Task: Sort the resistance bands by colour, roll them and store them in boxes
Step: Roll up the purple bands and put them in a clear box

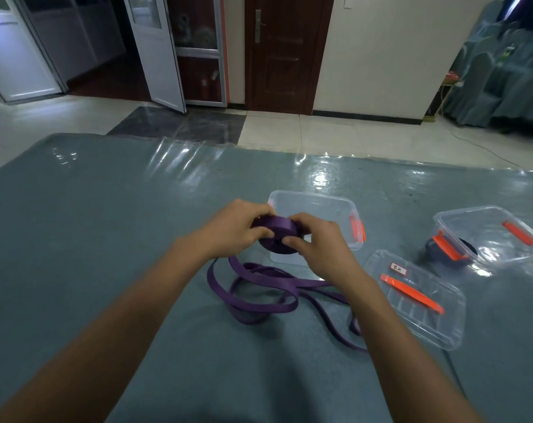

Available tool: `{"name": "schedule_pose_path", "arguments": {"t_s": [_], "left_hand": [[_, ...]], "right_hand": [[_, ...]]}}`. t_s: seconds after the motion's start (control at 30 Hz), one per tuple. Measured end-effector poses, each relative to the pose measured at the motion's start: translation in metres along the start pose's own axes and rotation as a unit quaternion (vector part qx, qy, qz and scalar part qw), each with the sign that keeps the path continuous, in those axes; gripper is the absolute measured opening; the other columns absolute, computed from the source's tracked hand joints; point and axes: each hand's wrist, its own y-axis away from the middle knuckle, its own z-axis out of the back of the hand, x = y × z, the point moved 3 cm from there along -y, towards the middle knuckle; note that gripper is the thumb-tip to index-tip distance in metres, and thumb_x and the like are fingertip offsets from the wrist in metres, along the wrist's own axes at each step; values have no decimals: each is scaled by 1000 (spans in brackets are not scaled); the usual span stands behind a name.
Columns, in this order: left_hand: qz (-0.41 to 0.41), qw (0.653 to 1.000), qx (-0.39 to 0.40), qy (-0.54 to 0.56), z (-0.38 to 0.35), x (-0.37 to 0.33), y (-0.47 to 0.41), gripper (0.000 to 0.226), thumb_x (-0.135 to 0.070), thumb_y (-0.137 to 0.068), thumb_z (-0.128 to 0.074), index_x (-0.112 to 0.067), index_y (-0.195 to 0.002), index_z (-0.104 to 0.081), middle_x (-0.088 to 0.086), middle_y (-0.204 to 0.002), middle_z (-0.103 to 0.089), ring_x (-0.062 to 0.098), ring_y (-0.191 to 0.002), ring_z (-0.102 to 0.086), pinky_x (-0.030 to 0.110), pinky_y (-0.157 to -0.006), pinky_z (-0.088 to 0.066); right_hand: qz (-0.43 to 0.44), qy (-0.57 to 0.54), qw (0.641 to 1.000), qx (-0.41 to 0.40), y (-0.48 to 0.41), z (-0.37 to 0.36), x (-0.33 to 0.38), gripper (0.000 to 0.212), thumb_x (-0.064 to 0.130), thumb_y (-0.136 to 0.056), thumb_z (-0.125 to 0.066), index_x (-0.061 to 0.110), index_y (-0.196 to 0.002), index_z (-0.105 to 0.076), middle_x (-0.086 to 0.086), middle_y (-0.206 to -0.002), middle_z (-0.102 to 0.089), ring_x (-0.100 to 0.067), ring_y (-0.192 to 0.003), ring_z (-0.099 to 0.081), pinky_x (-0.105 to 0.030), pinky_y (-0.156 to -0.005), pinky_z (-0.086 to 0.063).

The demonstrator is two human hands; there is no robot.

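Observation:
A purple resistance band (259, 288) lies in loose loops on the table, and part of it is wound into a roll (275, 232) held above the table. My left hand (234, 230) grips the roll from the left with curled fingers. From the right, my right hand (317, 242) pinches the same roll, thumb on its near face. Just behind the roll stands an open clear box (317, 209) with orange clips, nothing visible inside it.
A clear lid (417, 297) with an orange clip and a white label lies to the right. Further right, a second clear box (488, 233) holds a dark rolled band (436, 248). The table (76, 224) has a grey-green cover under shiny plastic film.

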Motion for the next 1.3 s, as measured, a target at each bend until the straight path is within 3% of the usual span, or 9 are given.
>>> {"name": "schedule_pose_path", "arguments": {"t_s": [0.23,0.4,0.47,0.57,0.67,0.8,0.9,1.07,1.3], "left_hand": [[85,935,-155,309,-21,11,11,38,-7,-77,-85,-7,-114,-74,5,-103,-77,16,-98,-74,37,-97,-57],[77,913,-171,363,-30,10,8,33,-4,-80,-81,-11,-111,-74,3,-103,-78,16,-98,-74,36,-97,-57],[61,930,-166,323,-28,9,7,31,-8,-81,-82,-21,-108,-74,-5,-100,-78,10,-96,-74,31,-96,-57],[22,954,-151,260,-22,7,5,25,-9,-82,-81,-19,-104,-75,-5,-94,-77,11,-90,-73,31,-89,-57],[-17,972,-119,203,-20,3,5,24,-12,-84,-79,-16,-107,-75,-5,-94,-76,13,-89,-72,31,-87,-56],[12,944,-161,289,-25,5,7,29,-15,-79,-84,-21,-107,-76,-12,-98,-77,7,-94,-73,22,-90,-55],[52,917,-186,348,-36,11,12,36,-15,-77,-87,-21,-111,-76,-9,-102,-78,9,-99,-73,22,-93,-55],[66,883,-202,418,-41,12,16,39,0,-76,-82,-27,-103,-73,-13,-96,-78,7,-93,-74,17,-83,-55],[-1,965,-130,227,-29,9,14,29,-7,-78,-84,-15,-105,-78,-6,-92,-78,6,-86,-73,15,-82,-53]], "right_hand": [[-77,-278,957,-38,5,16,-5,29,1,-82,-76,26,-97,-75,-2,-91,-78,-22,-85,-75,-34,-68,-61],[-107,-369,923,-34,7,15,-10,24,4,-84,-75,17,-104,-75,-10,-101,-77,-30,-93,-75,-43,-77,-62],[-105,-341,933,-36,8,16,-10,27,3,-84,-76,16,-107,-73,-8,-100,-78,-27,-95,-75,-44,-82,-62],[-40,-141,988,-43,5,23,-2,33,16,-82,-81,24,-113,-71,11,-102,-76,-3,-99,-70,-18,-87,-54],[5,-32,999,-39,0,28,9,28,20,-81,-80,28,-108,-75,26,-92,-71,8,-94,-64,-3,-82,-43],[5,-47,998,-48,-2,30,13,25,13,-82,-78,35,-94,-71,27,-85,-70,4,-91,-66,-7,-80,-47],[-34,-171,982,-72,2,29,8,33,4,-84,-76,36,-90,-70,12,-87,-75,-14,-93,-71,-31,-77,-60],[-100,-342,930,-87,10,18,1,23,0,-90,-68,14,-109,-70,-9,-98,-77,-29,-95,-74,-44,-74,-63],[26,5,999,-41,10,22,11,44,13,-84,-78,22,-126,-67,10,-113,-72,0,-102,-63,-14,-96,-46]]}}
